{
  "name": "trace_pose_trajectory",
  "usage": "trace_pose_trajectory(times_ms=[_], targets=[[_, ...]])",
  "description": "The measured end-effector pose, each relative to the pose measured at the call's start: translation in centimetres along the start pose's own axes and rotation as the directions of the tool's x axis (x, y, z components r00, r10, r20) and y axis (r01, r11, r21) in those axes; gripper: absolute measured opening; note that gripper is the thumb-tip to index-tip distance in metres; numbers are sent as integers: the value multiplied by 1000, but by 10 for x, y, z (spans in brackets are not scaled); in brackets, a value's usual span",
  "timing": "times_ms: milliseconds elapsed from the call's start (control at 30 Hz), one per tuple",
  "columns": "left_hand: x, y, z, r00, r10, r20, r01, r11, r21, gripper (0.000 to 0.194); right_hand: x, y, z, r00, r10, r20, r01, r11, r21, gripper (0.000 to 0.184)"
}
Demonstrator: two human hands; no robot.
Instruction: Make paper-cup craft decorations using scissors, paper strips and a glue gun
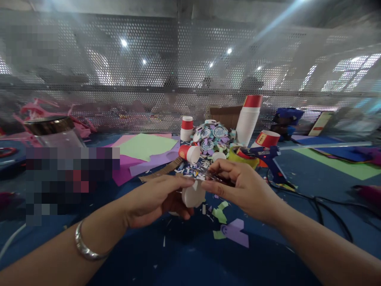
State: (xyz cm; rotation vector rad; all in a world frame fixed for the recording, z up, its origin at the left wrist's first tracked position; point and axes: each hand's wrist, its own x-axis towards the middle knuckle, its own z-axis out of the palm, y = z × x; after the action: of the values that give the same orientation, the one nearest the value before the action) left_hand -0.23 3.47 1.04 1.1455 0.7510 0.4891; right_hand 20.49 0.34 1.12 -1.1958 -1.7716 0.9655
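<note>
My left hand is closed on a white round paper piece, which looks like the cut-down base of a paper cup. Its thumb lies along the top edge and the fingers support it from below. My right hand pinches a slim, pointed metal tool; whether it is tweezers or small scissors I cannot tell. Its tip points left, just above the white piece, and the right fingertips are close to that piece's rim. Behind the hands, a red and white paper cup lies on its side among paper scraps.
A heap of decorated paper discs sits behind, beside a tall stack of paper cups. To the right are a blue glue gun with a black cable and a yellow bowl. Coloured sheets lie left; purple cut-outs lie in front.
</note>
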Motion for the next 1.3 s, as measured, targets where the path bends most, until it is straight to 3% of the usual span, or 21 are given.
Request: trace_pose_trajectory(times_ms=[133, 333, 500, 700, 867, 1067, 1300], targets=[[1, -3, 4, 994, -97, 58, 100, 993, -64, 30, 1, 3, 5, 999, -28, 26, 27, 997, 68, 26], [0, -4, 7, 997, -65, 46, 68, 996, -55, 33, 1, 6, 6, 999, -50, 18, 48, 997, 65, 23], [-3, -4, 11, 998, 61, -17, -55, 974, 220, 26, 3, 6, 7, 998, -56, -1, 57, 998, 18, 20], [1, -5, 11, 985, 146, -91, -69, 819, 570, 32, 4, 3, 10, 999, 2, 33, -5, 995, 101, 26], [4, -8, 7, 952, 304, -37, -199, 706, 680, 30, 5, 1, 9, 998, 31, 53, -39, 986, 163, 28], [2, -10, 8, 928, 372, 30, -268, 610, 745, 32, 4, 1, 6, 996, 44, 76, -61, 970, 237, 31], [-6, -4, 11, 876, 446, 182, -439, 586, 681, 30, 0, 3, -3, 960, 25, 279, -138, 910, 391, 31]])
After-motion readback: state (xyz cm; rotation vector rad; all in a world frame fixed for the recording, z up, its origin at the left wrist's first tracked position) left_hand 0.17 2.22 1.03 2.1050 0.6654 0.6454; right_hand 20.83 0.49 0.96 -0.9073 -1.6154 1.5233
